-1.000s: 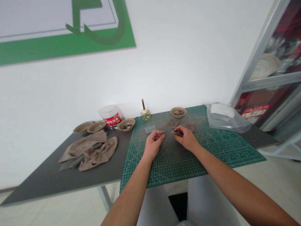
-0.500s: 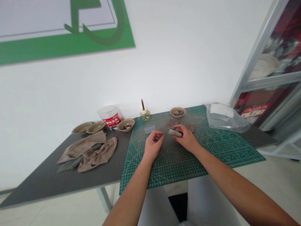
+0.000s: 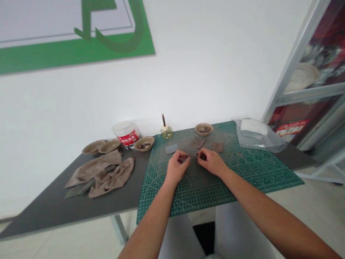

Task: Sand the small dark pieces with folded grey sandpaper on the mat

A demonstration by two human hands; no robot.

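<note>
Reads as a small craft workshop: gridded mat (image 3: pixel 205 194) on a dark table (image 3: pixel 54 205), cloth (image 3: pixel 111 180) at left, bowls (image 3: pixel 204 134) at far edge, green-edged sign (image 3: pixel 67 59) on far wall (image 3: pixel 202 79), cabinet (image 3: pixel 309 91) at right.

Cloths (image 3: pixel 111 178) lie left of the cutting mat (image 3: pixel 202 194), while a bowl (image 3: pixel 204 134) stands on it behind two patches (image 3: pixel 198 142).

Left piece (image 3: pixel 183 159) was small, dark brown, pinched in the left hand (image 3: pixel 176 167), mostly covered by fingers. Right piece (image 3: pixel 203 157) was small and dark, tucked in the right hand's (image 3: pixel 212 162) curled fingers. Pieces sat apart, over the green mat (image 3: pixel 202 194). Exact shape and tilt couldn't be made out.
</note>
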